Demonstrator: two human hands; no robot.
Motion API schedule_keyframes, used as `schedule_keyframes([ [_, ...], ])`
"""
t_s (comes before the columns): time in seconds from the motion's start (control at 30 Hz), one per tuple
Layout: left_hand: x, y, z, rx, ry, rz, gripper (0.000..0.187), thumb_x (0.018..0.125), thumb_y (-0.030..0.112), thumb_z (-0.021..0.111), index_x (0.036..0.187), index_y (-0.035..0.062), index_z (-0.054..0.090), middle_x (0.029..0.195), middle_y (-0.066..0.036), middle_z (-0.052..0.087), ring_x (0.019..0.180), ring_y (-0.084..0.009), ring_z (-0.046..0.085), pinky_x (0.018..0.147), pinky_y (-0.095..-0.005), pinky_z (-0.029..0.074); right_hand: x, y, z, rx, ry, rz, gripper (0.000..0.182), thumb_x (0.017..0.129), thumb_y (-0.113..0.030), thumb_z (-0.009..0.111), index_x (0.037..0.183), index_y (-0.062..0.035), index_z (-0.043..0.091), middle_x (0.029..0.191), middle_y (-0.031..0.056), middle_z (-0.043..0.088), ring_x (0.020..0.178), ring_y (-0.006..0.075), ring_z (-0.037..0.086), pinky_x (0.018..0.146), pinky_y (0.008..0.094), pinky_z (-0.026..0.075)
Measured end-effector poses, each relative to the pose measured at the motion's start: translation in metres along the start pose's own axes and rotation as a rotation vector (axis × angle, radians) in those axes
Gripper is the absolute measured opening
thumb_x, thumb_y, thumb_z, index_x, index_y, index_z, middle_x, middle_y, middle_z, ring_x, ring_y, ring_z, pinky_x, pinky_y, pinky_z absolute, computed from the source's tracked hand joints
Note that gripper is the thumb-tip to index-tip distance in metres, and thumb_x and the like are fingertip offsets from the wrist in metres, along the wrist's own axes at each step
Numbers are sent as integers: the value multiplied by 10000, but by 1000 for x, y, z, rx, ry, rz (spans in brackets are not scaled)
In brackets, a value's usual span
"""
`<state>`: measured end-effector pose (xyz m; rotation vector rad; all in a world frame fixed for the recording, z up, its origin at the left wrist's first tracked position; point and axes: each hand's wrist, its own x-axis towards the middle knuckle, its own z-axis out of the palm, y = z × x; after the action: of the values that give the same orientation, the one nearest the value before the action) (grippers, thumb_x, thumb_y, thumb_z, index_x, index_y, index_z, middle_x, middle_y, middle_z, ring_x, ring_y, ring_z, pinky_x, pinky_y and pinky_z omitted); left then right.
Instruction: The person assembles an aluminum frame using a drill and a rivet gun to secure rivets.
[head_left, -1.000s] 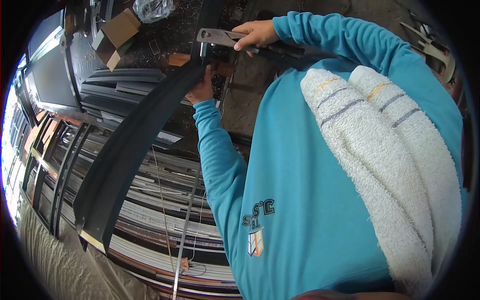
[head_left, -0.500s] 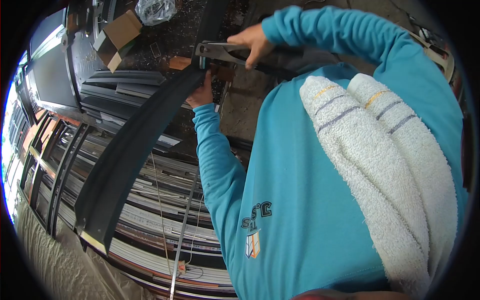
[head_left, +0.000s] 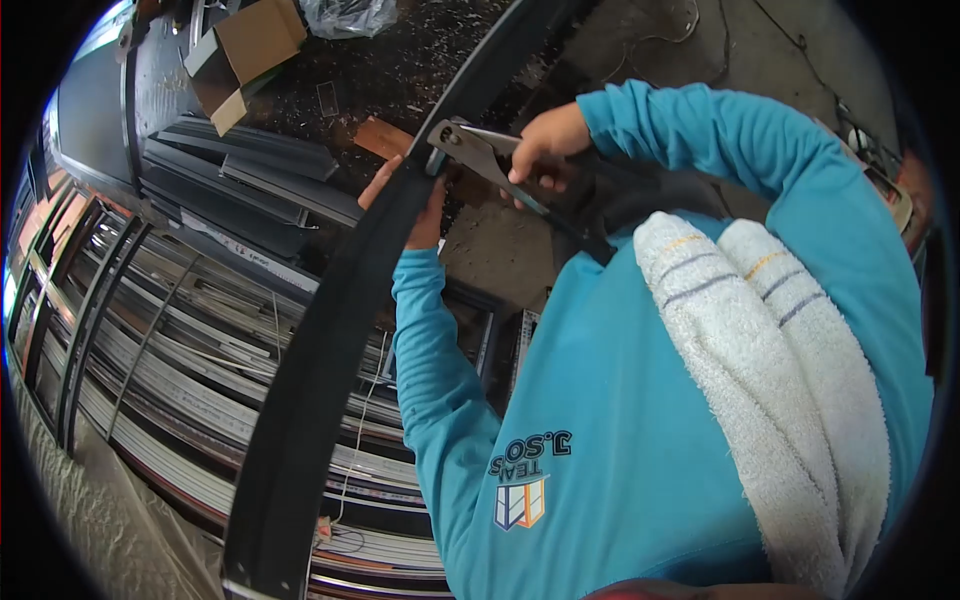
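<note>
1. Rack of long grey, white and brown profiles (head_left: 190, 350), lower left: widest thing in view. We'd keep the work from snagging on it.
2. Long black channel-like strip (head_left: 340, 320): runs from the bottom edge, past our left hand, to the top. Support at its ends: cannot tell. Its length wants steadying, or a swinging end will twist the worked spot.
3. Open brown cardboard box (head_left: 258, 45), upper left, apart from the strip; judged no hindrance.
4. Grey metal, long-handled hand tool (head_left: 470, 150), perhaps a riveter: head at the strip's near edge, handles angled towards our body. Best kept square to the face; a tilt could mar the finish or spoil the bite.
5. Right hand (head_left: 550, 145): grasping the tool's handles, which stand somewhat apart. Even, slow pressure suits; a jerk would drag the head sideways.
6. Left hand (head_left: 428, 222): grasping the strip just beside the tool's head, fingers at both edges. Good bracing, but fingertips need to stay clear of the pinch.
7. Small reddish-brown block (head_left: 385, 138), near the head, beyond the strip. Exact contact at the tool's nose: too small to read, so we'd check seating before squeezing.
</note>
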<state>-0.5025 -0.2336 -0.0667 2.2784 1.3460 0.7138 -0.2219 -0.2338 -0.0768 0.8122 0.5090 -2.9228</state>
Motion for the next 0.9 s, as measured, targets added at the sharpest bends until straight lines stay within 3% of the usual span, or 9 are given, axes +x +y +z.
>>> schedule_keyframes([
  [0.07,2,14,-2,-44,14,-32,452,713,167,847,1086,13,643,1149,-154,555,1016,-303,623,855,-389,521,-12,-8,6,-6,-2,45,373,870,-252,645,1153,-10,636,1015,68,702,799,142,637,752,312,548],
  [0.1,-4,15,8,-205,150,-76,466,686,162,850,1064,-28,653,1115,-172,609,958,-285,639,814,-380,518,-16,-13,6,-5,-20,57,363,868,-216,651,1146,16,619,1030,118,693,905,201,669,815,349,559],
  [0.23,-10,35,-16,-121,43,-88,449,705,161,851,1055,-32,648,1127,-152,571,982,-290,636,844,-381,519,-26,-30,24,-219,98,110,367,875,-194,649,1120,72,589,1070,222,666,924,279,678,873,410,548],
  [0.37,-12,26,3,-289,210,-232,417,706,159,863,1025,-8,651,1124,-144,560,1017,-306,629,866,-385,521,-14,-30,1,172,-116,233,402,881,-188,638,1158,92,557,1084,210,664,1030,323,665,912,415,526],
  [0.43,-9,19,13,-311,254,-224,407,694,151,874,1002,5,651,1127,-148,568,1025,-303,628,879,-384,519,-11,-28,-7,166,-84,226,372,888,-186,623,1135,85,562,1094,210,663,1013,316,667,924,415,518],
  [0.6,-23,53,-12,-350,235,-202,432,655,131,894,994,17,652,1102,-158,626,978,-259,654,861,-373,524,-58,-8,70,290,127,193,302,836,-118,683,1072,44,588,1009,167,667,977,281,670,913,388,521],
  [0.67,-23,50,-6,-420,339,-207,437,645,123,895,997,20,658,1085,-156,647,946,-241,666,849,-370,529,-51,-8,74,269,137,198,292,791,-135,730,1005,24,611,919,128,662,885,241,676,828,370,533],
  [0.77,-22,48,-14,-359,235,-192,481,645,123,896,1024,12,621,1098,-158,641,945,-247,667,854,-373,528,-45,-10,83,174,206,154,300,742,-218,773,883,8,636,792,83,642,727,201,661,680,336,530],
  [0.9,-24,46,-12,-364,216,-179,581,647,120,898,1082,12,528,1127,-178,625,986,-262,657,875,-374,522,-19,12,75,-67,303,55,371,699,-286,806,830,24,649,714,81,625,665,163,627,640,328,515],
])
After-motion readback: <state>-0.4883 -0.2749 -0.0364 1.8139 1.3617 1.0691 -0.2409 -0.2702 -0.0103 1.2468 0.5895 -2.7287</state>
